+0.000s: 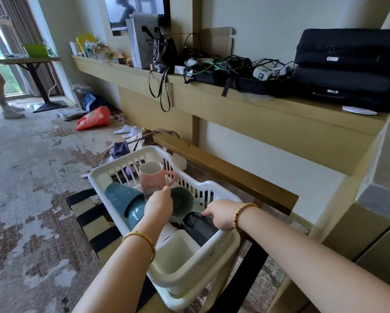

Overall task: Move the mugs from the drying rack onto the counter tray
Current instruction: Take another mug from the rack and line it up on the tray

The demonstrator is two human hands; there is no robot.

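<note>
Reaching into a white plastic drying rack (pixel 212 188) set on a striped luggage stand (pixel 92 220), a person works both hands among the mugs. The left hand (pixel 159 205) sits over the rack's middle, its fingertips at the base of an upright pink mug (pixel 152 177) whose handle points to 3 o'clock; how its fingers are closed cannot be told. The right hand (pixel 221 214) curls its fingers onto the rim of a black mug (pixel 199 227) lying near the rack's 5 o'clock side. A blue mug (pixel 126 201) lies tipped at 9 o'clock of the left hand, and a green mug (pixel 182 201) lies on its side between the two hands, mouth toward the camera. An empty white cutlery compartment (pixel 178 258) fills the rack's near end. At 1 o'clock, a wall shelf (pixel 257 109) carries black cases (pixel 347 66) and tangled cables (pixel 234 64).
</note>
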